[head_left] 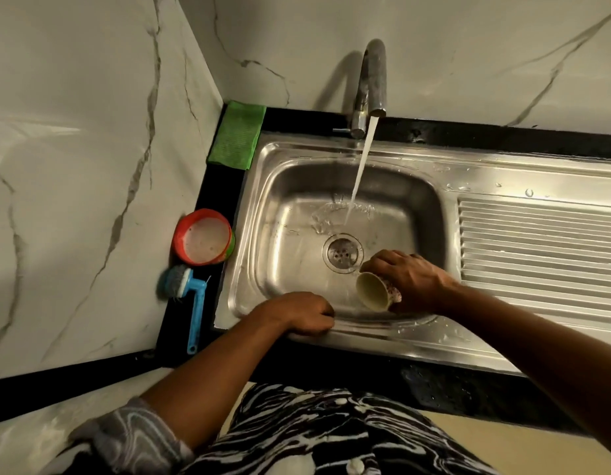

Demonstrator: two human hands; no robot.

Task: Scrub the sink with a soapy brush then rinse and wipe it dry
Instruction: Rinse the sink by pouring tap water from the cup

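Against the corner of a veined marble wall, a stainless-steel sink is set into a glossy black counter, its rounded rectangular basin brushed and wet, with droplets beaded along the flat rim. To its right runs the ribbed steel drainboard, a field of parallel ridges. A curved, dull-metal faucet arches from the back edge, and a smooth white stream of water falls slanting into the basin, spreading in a rippled sheet just behind the round, perforated drain. The right hand reaches into the basin beside the drain and grasps a small patterned cup from above; the cup lies tilted on its side, its pale, cream-coloured mouth facing the front left. The left hand is loosely clenched, knuckles up, resting on the sink's front rim where the rim drops into the basin. The brush lies untouched on the black counter left of the sink, well apart from both hands: a light-blue plastic handle pointing toward the person, with a round head of grey, wiry bristles at the far end. Just behind it stands a round red plastic tub holding a pale, cloudy, speckled liquid. Farther back, at the counter's corner, a green cloth with a coarse woven texture lies folded into a rectangle, touching the sink's rim. Both forearms are bare below swirled black-and-white sleeves.
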